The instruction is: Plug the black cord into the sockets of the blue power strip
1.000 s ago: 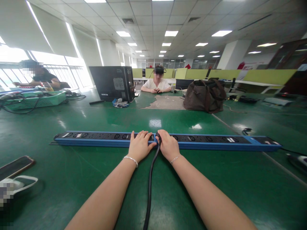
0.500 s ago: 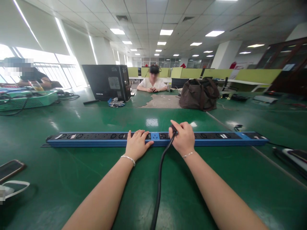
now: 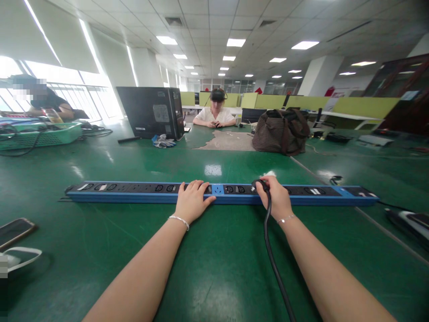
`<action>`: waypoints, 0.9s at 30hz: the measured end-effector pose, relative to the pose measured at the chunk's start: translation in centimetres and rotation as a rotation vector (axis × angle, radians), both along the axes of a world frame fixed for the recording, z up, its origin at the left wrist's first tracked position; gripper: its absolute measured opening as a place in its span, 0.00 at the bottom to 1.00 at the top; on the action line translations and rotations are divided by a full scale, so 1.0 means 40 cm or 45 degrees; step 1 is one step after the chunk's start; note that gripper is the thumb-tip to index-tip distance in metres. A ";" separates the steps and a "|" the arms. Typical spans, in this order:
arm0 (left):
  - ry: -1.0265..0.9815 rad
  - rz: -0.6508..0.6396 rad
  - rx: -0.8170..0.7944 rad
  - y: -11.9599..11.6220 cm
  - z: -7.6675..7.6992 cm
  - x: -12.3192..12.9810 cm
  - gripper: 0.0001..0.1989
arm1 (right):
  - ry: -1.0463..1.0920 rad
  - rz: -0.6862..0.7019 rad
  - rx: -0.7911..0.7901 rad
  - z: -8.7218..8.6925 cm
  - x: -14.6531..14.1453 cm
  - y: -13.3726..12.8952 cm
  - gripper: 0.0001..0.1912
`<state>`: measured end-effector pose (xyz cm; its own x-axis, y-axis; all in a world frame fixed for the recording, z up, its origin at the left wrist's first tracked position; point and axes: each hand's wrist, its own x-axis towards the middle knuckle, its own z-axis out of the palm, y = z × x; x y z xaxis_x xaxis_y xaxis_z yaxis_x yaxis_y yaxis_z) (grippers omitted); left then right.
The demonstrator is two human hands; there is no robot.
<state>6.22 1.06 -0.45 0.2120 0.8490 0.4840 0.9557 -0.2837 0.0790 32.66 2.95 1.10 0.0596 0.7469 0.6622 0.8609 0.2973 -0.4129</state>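
Observation:
A long blue and black power strip (image 3: 117, 197) lies crosswise on the green table, with a row of sockets along its top. My left hand (image 3: 192, 201) rests on the strip left of its blue socket (image 3: 217, 189), fingers apart and holding nothing. Just above the strip, right of the middle, my right hand (image 3: 277, 197) grips a black plug (image 3: 258, 184) whose metal prongs point left. From the plug a thick black cord (image 3: 273, 255) runs down toward me. Part of the plug is hidden by my fingers.
Beyond the strip stand a black computer case (image 3: 144, 112), gloves (image 3: 163, 141) and a brown bag (image 3: 279, 132). A green basket (image 3: 63, 136) is at left, a phone (image 3: 15, 231) at near left. One person sits opposite, another at far left.
My right hand has moved right along the strip with the plug, which is now raised with its prongs showing. The cord has swung right. My left hand has stayed on the strip.

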 end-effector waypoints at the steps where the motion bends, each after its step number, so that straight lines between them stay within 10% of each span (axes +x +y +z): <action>1: 0.002 0.000 0.003 0.000 0.000 0.000 0.23 | -0.042 0.041 0.021 -0.001 -0.003 0.003 0.13; 27: -0.011 0.014 -0.061 -0.002 0.009 0.004 0.24 | -0.438 -0.007 0.092 -0.033 -0.029 -0.003 0.14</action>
